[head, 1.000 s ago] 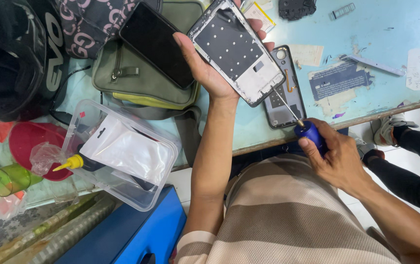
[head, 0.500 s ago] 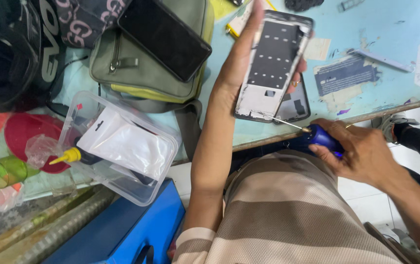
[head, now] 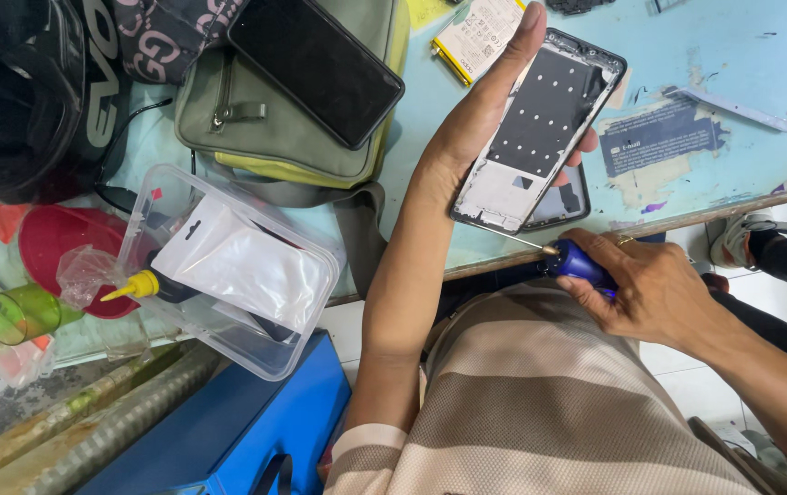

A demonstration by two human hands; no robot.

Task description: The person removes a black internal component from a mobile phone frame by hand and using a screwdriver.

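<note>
Phone frame (head: pixel 540 128), stripped and inside-up, is held above the pale blue table (head: pixel 732 46) in the left hand (head: pixel 485 119), thumb along one long edge and fingers wrapped behind; since a second ago it has swung from slanting left to slanting right, its lower end now facing the tool. Right hand (head: pixel 650 284) is clenched on a blue-handled screwdriver (head: pixel 572 259), whose thin shaft now reaches the frame's bottom edge, so work appears centred on that corner. Beside them: a second phone (head: pixel 316 60) on an olive pouch (head: pixel 265 128), a clear plastic box (head: pixel 238 275).
</note>
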